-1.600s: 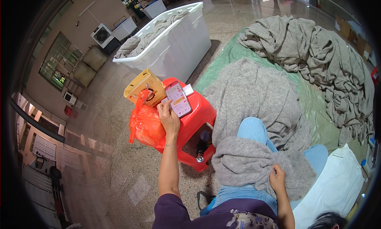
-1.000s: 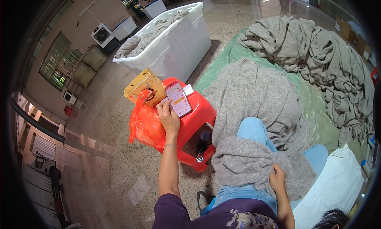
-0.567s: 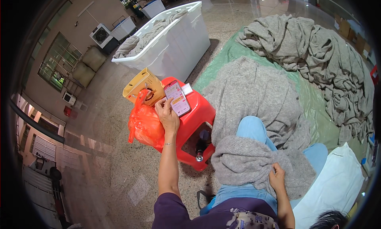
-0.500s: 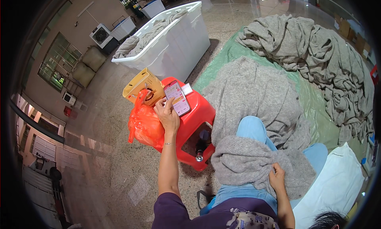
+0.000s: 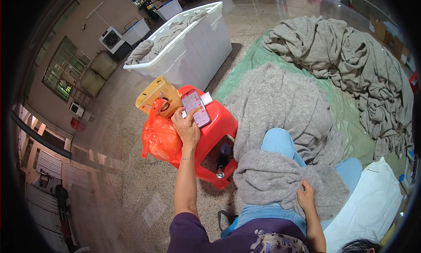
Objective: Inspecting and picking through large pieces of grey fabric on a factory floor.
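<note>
A phone with a lit screen lies on the red plastic stool. My left hand reaches over the phone's left edge, fingers apart, one fingertip at the screen. Just beside that hand, an orange-red plastic bag and a yellow paper bag rest against the stool. Across my lap lies a bunched grey knitted cloth. My right hand is closed on a fold of it, fingertips partly hidden by the wool. More grey knit is heaped in front of my knees.
A large white tub holding grey knit stands beyond the stool. Green sheeting on the floor carries another long grey pile. A white sack lies at my right, and a dark bottle-like object stands under the stool.
My left hand's finger has shifted slightly over the phone, and the screen shows somewhat different content. My right hand and the cloth stay in place.
</note>
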`<state>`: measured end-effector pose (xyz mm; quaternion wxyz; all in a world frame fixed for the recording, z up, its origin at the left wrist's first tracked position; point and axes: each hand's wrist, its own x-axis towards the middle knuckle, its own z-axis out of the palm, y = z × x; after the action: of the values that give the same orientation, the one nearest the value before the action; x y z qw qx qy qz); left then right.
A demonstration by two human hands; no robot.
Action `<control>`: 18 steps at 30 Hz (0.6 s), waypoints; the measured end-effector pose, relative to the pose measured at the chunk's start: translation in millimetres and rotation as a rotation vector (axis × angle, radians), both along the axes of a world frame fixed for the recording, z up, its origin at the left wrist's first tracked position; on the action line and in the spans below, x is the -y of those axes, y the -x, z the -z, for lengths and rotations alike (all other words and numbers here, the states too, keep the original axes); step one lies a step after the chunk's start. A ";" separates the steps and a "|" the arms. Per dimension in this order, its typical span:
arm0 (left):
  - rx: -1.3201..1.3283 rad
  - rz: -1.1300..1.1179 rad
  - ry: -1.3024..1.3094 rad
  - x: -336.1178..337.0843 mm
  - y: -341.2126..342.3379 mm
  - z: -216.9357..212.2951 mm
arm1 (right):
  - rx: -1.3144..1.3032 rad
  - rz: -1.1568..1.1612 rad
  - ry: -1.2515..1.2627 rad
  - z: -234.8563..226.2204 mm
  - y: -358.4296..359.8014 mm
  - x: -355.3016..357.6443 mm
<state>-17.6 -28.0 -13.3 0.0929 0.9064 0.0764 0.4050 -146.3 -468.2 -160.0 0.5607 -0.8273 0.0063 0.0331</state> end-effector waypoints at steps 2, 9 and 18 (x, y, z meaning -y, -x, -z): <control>0.015 -0.008 -0.014 1.0 -0.2 -0.4 | 0.003 0.001 -0.002 -1.3 -0.1 -0.2; -0.063 -0.053 -0.040 1.2 -0.9 0.4 | -0.004 -0.007 -0.003 -4.0 -0.2 0.2; 0.058 -0.019 0.061 -1.9 -1.1 2.2 | -0.008 -0.005 0.026 3.0 -0.2 2.0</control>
<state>-16.4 -26.1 -15.4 0.1189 0.8901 0.0946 0.4296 -146.1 -470.2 -163.0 0.5499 -0.8344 0.0067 0.0378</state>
